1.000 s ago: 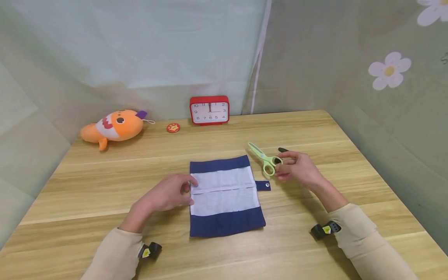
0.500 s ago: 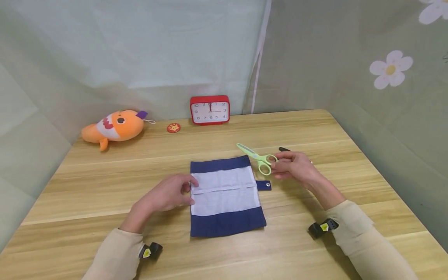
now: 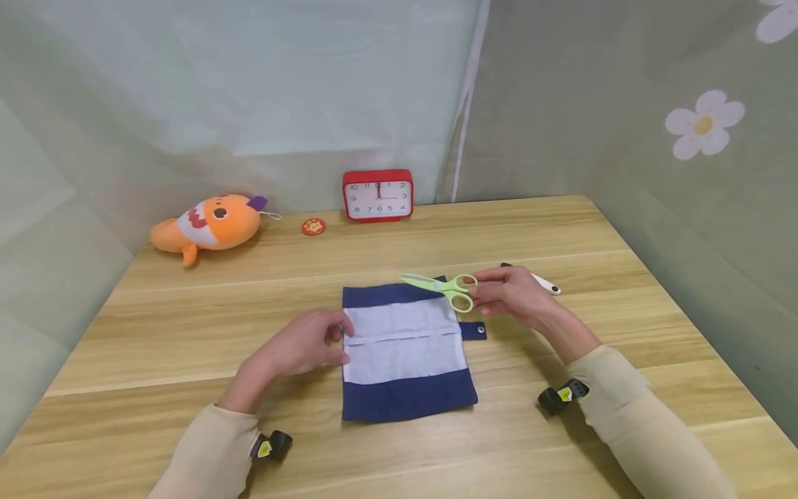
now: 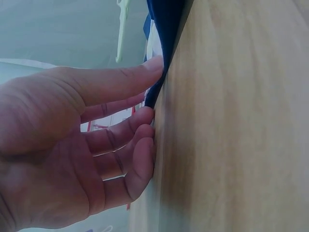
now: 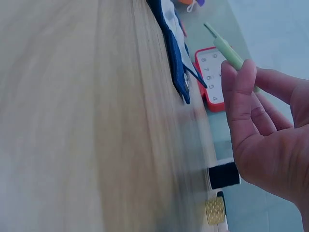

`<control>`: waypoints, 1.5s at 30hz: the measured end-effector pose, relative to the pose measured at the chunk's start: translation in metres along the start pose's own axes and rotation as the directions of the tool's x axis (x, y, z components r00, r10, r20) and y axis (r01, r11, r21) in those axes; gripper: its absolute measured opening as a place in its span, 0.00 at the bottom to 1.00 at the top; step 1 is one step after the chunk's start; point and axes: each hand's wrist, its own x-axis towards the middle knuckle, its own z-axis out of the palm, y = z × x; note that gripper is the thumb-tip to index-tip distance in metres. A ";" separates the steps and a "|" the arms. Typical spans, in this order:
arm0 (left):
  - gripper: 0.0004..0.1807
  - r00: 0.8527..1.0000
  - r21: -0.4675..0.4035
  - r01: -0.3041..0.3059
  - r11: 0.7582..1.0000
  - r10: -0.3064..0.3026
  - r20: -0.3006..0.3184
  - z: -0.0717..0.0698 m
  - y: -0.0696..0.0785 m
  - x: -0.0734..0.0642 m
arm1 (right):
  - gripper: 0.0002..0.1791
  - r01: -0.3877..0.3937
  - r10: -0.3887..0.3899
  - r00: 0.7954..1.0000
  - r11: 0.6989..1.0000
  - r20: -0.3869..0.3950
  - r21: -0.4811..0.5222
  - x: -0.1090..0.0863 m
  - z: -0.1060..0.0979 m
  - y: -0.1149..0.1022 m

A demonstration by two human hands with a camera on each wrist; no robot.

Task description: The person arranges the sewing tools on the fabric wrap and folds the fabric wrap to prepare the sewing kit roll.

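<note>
Head view: the green scissors (image 3: 439, 287) are pinched by their handle loops in the right hand (image 3: 508, 294), blades closed and pointing left, held just above the far right corner of the navy-and-white cloth pouch (image 3: 405, 350), which lies flat in the middle of the wooden surface (image 3: 156, 326). The right grip is thus curled round the handles, though only with the fingertips; no finger is seen threaded through a loop. The left hand (image 3: 302, 346) is laid at the pouch's left edge with its fingers nearly straight, and in the left wrist view the fingertips (image 4: 152, 65) are seen pressing the navy hem against the wood, holding nothing. A slip is judged the chief risk: with so light a pinch, the scissors could tip or drop onto the cloth if they are turned in the air. The pouch is pinned only at one edge, so its free right side and snap tab (image 3: 475, 330) could be pushed or rucked by the blades. The white pen (image 3: 541, 281), lying just behind the right hand, could be knocked away if that hand is drawn back.
</note>
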 end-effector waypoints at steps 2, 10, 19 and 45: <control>0.14 1.000 -0.005 -0.016 1.000 0.015 -0.010 0.001 -0.001 0.000 | 0.31 -0.001 0.001 1.000 1.000 0.007 0.004 0.003 0.002 -0.001; 0.07 0.996 0.014 -0.069 0.998 0.069 -0.050 0.003 -0.003 0.001 | 0.30 -0.029 0.031 0.999 0.999 0.030 -0.044 0.010 0.011 -0.005; 0.05 0.996 0.044 -0.071 0.997 0.073 -0.059 0.004 -0.001 0.002 | 0.30 -0.029 0.034 0.998 0.996 0.058 -0.090 0.020 0.022 -0.011; 0.06 0.996 0.035 -0.066 0.997 0.068 -0.060 0.004 -0.002 0.002 | 0.24 -0.031 0.069 0.979 0.979 0.189 -0.200 0.051 0.047 -0.025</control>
